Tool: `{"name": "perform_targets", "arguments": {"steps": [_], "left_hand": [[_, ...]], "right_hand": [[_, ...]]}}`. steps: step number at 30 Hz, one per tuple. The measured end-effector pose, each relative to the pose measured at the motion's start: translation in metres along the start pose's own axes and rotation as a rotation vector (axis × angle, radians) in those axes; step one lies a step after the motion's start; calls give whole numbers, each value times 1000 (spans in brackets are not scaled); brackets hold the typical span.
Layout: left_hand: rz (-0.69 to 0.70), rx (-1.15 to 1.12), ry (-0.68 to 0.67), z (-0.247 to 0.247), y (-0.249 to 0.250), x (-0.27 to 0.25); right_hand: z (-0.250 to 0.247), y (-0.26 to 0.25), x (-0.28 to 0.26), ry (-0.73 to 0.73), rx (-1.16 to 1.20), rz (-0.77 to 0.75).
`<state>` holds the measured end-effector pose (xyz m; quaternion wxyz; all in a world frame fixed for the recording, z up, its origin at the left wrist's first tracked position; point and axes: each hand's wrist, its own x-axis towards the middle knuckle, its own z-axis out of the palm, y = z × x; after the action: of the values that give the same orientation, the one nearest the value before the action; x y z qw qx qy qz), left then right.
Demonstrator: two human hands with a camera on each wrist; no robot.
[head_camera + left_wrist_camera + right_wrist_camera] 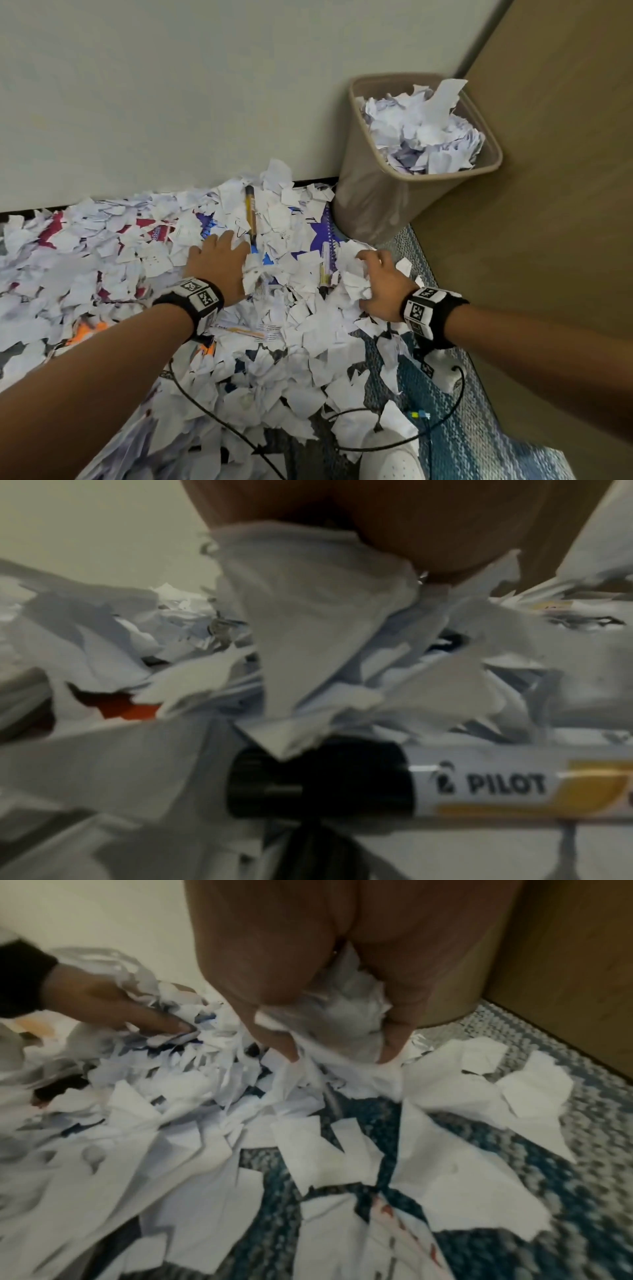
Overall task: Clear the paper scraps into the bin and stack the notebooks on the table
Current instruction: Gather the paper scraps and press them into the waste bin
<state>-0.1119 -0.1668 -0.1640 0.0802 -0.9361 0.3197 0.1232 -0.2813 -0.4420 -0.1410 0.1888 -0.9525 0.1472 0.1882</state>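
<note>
A person kneels over a floor thick with torn white paper scraps (298,318). The right hand (383,281), at about 3 o'clock from centre, curls its fingers around a crumpled bunch of scraps. The left hand (219,263), near centre, lies flat with fingers extended, pressing on the scraps beside a yellow marker (250,212). The tan bin (370,192), heaped with paper, stands at 1 o'clock against the wall. Notebooks (318,240), starred covers showing, lie half buried under the scraps at 12 o'clock.
</note>
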Motion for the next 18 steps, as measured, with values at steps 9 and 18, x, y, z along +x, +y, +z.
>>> {"name": "perform_targets", "arguments": {"steps": [9, 18], "left_hand": [[-34, -327, 23, -9, 11, 4], [-36, -135, 107, 7, 14, 4]], "right_hand": [[8, 12, 22, -171, -270, 142], [7, 8, 34, -186, -229, 57]]}}
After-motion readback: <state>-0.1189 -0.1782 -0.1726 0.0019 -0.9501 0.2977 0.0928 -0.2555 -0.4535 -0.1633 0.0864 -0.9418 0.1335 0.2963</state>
